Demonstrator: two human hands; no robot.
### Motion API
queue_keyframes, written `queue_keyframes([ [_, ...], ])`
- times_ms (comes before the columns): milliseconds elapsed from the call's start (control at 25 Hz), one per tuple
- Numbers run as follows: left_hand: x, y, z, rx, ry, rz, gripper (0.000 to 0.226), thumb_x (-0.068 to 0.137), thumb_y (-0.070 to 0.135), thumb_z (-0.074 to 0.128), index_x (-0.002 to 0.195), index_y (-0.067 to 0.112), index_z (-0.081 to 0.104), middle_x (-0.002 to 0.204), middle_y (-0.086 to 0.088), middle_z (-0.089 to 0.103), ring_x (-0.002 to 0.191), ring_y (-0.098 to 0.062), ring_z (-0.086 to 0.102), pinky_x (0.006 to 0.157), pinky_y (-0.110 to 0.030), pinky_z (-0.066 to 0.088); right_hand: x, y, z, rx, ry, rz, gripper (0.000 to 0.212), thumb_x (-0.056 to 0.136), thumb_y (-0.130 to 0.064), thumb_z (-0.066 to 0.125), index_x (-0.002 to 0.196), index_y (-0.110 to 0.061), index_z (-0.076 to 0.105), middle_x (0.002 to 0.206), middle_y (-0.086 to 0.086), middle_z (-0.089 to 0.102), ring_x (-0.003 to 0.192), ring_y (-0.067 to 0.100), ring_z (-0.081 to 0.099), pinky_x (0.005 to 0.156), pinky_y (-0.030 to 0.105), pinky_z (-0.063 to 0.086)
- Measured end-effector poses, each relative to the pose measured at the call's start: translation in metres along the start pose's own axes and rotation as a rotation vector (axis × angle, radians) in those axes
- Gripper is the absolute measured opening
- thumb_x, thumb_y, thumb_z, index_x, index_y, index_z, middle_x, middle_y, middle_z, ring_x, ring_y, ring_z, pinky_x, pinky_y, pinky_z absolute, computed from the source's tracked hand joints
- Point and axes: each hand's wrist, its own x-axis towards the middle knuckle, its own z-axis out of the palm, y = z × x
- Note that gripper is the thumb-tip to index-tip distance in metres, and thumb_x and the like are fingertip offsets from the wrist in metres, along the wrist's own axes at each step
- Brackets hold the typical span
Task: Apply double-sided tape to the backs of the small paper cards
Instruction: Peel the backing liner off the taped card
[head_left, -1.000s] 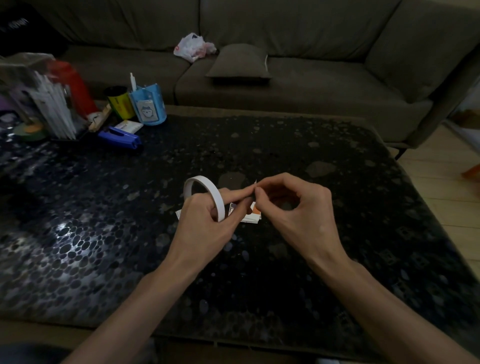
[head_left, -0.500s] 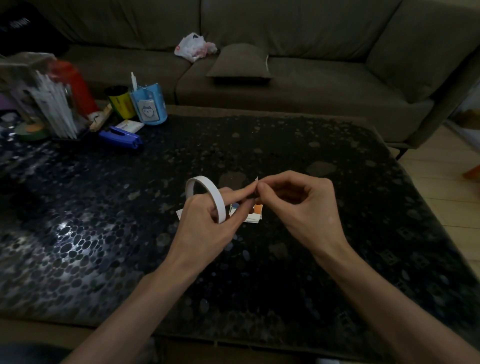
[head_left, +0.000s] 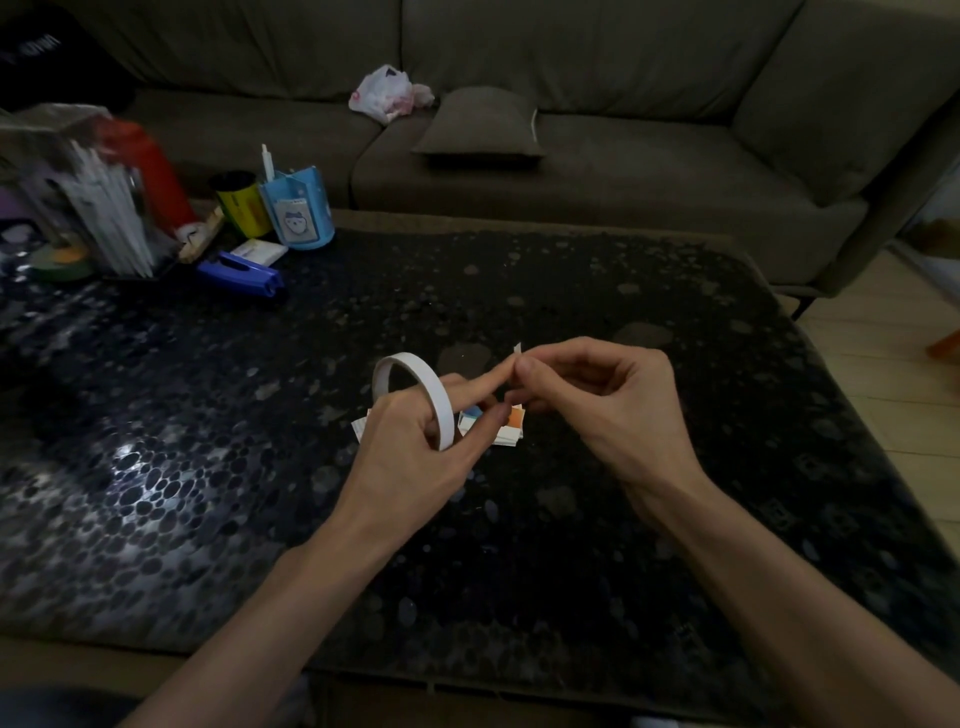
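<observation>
the roll of double-sided tape (head_left: 440, 410) is a thin white ring, held upright above the middle of the counter (head_left: 571, 291). it is looped over the curled fingers (head_left: 431, 426) of the left hand (head_left: 410, 467), which grips it, with the forefinger stretched straight towards the right hand (head_left: 613, 410). the right hand's thumb and forefinger pinch the tape end (head_left: 517, 349), a small white tip standing up above them; its other fingers are curled loosely into the palm. both forearms reach in from the near edge, wrists raised off the surface. beneath the hands lie the small paper cards (head_left: 511, 434), a flat stack with orange and blue print, and one white corner shows left of the left hand. the counter is dark and glossy, with a pebbled pattern. at its far left stand a blue stapler (head_left: 241, 273) and a blue pen holder (head_left: 296, 213). behind is a brown fabric sofa (head_left: 649, 171) with a cushion (head_left: 480, 122).
</observation>
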Motion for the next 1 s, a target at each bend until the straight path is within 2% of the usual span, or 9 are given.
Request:
queue_keyframes([
  [120,-0.001,-0.001,0.000,0.029,-0.007,0.002,0.035,0.096,0.017,0.073,0.131,0.018,0.071,0.098,0.001,0.076,0.072,-0.020,0.073,0.066,-0.040,0.063,0.002,0.001,-0.002,-0.056,-0.011,0.010,0.009,0.094,-0.011,0.075,0.100,-0.013,0.080,0.094,-0.005,0.081,0.087,0.012,0.079,0.078,0.019,0.060],
  [320,0.002,-0.001,0.001,0.000,0.003,-0.004,0.035,0.095,0.016,0.073,0.130,0.017,0.072,0.093,0.001,0.076,0.067,-0.016,0.068,0.062,-0.021,0.056,0.003,-0.002,-0.004,-0.124,-0.027,-0.016,0.010,0.094,-0.012,0.075,0.101,-0.013,0.081,0.094,-0.006,0.081,0.085,0.009,0.079,0.080,0.020,0.061],
  [360,0.002,-0.001,0.002,-0.027,0.001,-0.010,0.036,0.095,0.015,0.073,0.130,0.017,0.072,0.093,0.001,0.076,0.066,-0.016,0.068,0.063,-0.021,0.056,0.003,-0.003,-0.005,-0.119,-0.030,-0.022,0.010,0.093,-0.012,0.075,0.101,-0.013,0.081,0.093,-0.006,0.081,0.085,0.010,0.079,0.080,0.020,0.061],
  [440,0.002,-0.001,0.002,-0.050,0.001,-0.011,0.036,0.094,0.016,0.075,0.130,0.018,0.072,0.094,0.001,0.077,0.069,-0.017,0.069,0.067,-0.029,0.061,0.002,-0.004,-0.005,-0.143,-0.030,-0.036,0.009,0.093,-0.013,0.076,0.101,-0.014,0.081,0.093,-0.006,0.081,0.085,0.008,0.078,0.080,0.021,0.061],
  [560,0.000,-0.001,0.003,-0.056,0.010,-0.005,0.037,0.092,0.019,0.076,0.129,0.021,0.072,0.095,0.003,0.078,0.065,-0.016,0.067,0.065,-0.032,0.061,0.000,-0.005,-0.004,-0.219,-0.023,-0.053,0.009,0.093,-0.012,0.076,0.100,-0.015,0.081,0.092,-0.007,0.080,0.086,0.006,0.077,0.083,0.023,0.062],
  [800,0.000,-0.004,0.002,-0.107,-0.009,-0.024,0.033,0.094,0.017,0.074,0.127,0.023,0.074,0.094,0.000,0.078,0.074,-0.028,0.072,0.066,-0.042,0.061,-0.002,-0.008,-0.005,-0.222,-0.037,-0.059,0.010,0.093,-0.010,0.076,0.099,-0.015,0.081,0.092,-0.007,0.080,0.086,0.005,0.077,0.080,0.018,0.060],
  [1000,0.000,-0.002,0.002,-0.124,-0.030,-0.034,0.032,0.094,0.018,0.073,0.126,0.020,0.074,0.094,0.000,0.078,0.076,-0.029,0.072,0.067,-0.043,0.060,-0.002,-0.010,-0.006,-0.229,-0.043,-0.052,0.008,0.092,-0.013,0.076,0.098,-0.016,0.080,0.092,-0.006,0.080,0.086,0.006,0.077,0.081,0.022,0.061],
])
